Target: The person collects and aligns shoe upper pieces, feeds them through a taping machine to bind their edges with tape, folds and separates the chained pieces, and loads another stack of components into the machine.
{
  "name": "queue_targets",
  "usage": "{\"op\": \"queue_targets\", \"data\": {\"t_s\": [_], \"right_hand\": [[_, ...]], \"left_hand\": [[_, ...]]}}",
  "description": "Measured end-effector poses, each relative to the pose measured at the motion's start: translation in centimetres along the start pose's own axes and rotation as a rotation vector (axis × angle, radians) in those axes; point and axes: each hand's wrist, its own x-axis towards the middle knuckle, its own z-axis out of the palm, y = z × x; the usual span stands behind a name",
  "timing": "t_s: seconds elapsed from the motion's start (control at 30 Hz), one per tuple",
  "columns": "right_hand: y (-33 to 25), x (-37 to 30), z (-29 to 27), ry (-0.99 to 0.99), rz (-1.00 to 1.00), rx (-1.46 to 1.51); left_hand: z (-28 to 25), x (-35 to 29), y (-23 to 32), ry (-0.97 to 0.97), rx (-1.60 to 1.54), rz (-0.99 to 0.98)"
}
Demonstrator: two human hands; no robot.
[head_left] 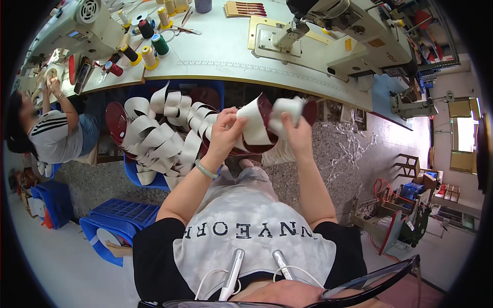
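My left hand point(225, 134) is closed on a curled strip point(255, 123), off-white on one face and dark red on the other. My right hand point(299, 134) grips a second off-white and dark red piece point(287, 109), smeared by motion, close beside the first. Both hands are over my lap, just short of the table's front edge. To their left, a blue basket point(132, 172) holds a heap of similar curled strips point(164, 136), mostly off-white side out, with some dark red showing. Part of the strips between my hands is hidden by the fingers.
Sewing machines stand on the white table point(215, 56) at left point(77, 31) and right point(370, 41). Thread spools point(160, 45) and scissors point(186, 31) lie at its left. A co-worker point(56, 123) sits far left. Blue crates point(115, 220) are at lower left; thread scraps point(344, 146) litter the floor.
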Motion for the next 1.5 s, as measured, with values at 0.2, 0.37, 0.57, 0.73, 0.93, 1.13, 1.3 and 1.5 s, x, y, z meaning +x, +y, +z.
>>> {"op": "queue_targets", "data": {"t_s": [0.2, 0.37, 0.57, 0.73, 0.93, 1.13, 1.3, 1.5], "right_hand": [[-1.2, -1.7, 3.9, -0.204, -0.226, -0.096], [-0.2, -1.7, 4.5, -0.114, -0.208, 0.044], [3.7, 2.3, 4.1, 0.129, 0.154, 0.680], [5.0, 0.4, 7.9, -0.234, -0.166, -0.111], [2.3, 0.3, 8.1, -0.200, -0.003, -0.011], [3.9, 1.4, 9.0, -0.043, 0.082, 0.198], [5.1, 3.6, 7.4, -0.080, 0.126, 0.316], [3.1, 0.8, 11.2, -0.223, -0.274, 0.011]], "left_hand": [[-0.4, -0.4, 0.4, -0.043, 0.125, 0.123], [-5.6, 0.7, -2.2, 0.083, 1.102, 0.517], [-5.7, 0.6, -3.5, 0.047, 0.187, 0.150], [-4.0, 0.6, -2.7, 0.078, 0.149, 0.125], [-7.3, 1.8, -1.7, 0.210, 0.914, 0.382], [-7.2, 2.8, -3.9, 0.061, 0.441, 0.369], [-7.4, 2.1, -4.2, 0.129, 0.424, 0.277], [-5.2, 1.7, -2.4, 0.155, 0.117, 0.128]]}}
